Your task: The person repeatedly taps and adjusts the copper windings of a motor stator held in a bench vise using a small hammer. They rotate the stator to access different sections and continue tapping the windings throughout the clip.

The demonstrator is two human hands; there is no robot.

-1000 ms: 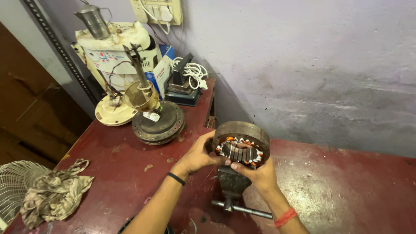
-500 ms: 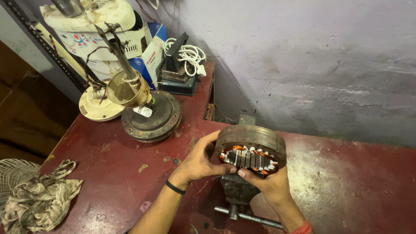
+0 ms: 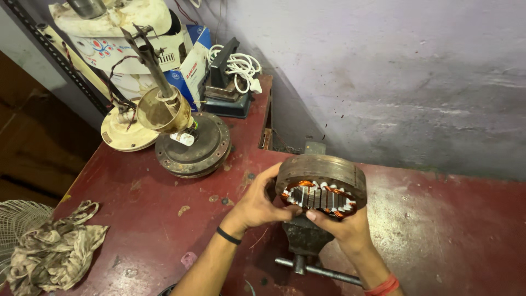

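A round rusty motor stator (image 3: 321, 176) with copper windings and pale slot liners is held on edge over a small bench vise (image 3: 305, 237). My left hand (image 3: 257, 204) grips its left side, thumb on the rim. From below, my right hand (image 3: 341, 226) cups it, fingers under the windings. The vise's jaws are hidden behind the stator and my hands; its handle bar (image 3: 318, 271) sticks out toward me.
On the dark red workbench (image 3: 142, 219) stand a ceiling-fan motor housing with shaft (image 3: 192, 143), a cream disc (image 3: 125, 134), boxes and a white appliance (image 3: 126, 38), and a coiled white cable (image 3: 238, 66). A dirty rag (image 3: 52, 252) lies at left. A grey wall (image 3: 411, 82) rises behind.
The view has dropped and moved closer to the stator. Both hands keep hold of it over the vise, and it has tilted slightly.
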